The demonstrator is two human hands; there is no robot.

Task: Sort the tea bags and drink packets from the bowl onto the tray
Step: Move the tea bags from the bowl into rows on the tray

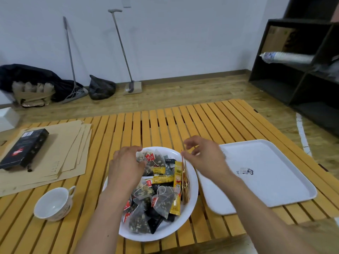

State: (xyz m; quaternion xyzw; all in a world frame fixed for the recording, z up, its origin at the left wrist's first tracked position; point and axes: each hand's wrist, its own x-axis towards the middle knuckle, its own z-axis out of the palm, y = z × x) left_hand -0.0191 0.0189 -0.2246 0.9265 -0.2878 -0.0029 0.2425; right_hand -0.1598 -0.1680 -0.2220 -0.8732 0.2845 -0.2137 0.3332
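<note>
Bowl [190,208]: white, on the slatted desk [165,121], full of tea bags [161,200] and yellow packets [177,189].
Left hand [126,167]: fingers curled over tea bags at the bowl's far edge; whether it grips one, cannot tell.
Right hand [203,158]: above the bowl's right rim, pinching thin packets [185,182] hanging edge-on.
Tray [266,171]: white, just right of the bowl.
Cup [55,204]: left of the bowl.

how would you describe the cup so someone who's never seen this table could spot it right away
Start at the slatted yellow wooden table and find the white bowl piled with tea bags. Just to the bowl's left stands a small white ceramic teacup, below the stack of brown paper envelopes. It is the only handled, empty vessel there.
</note>
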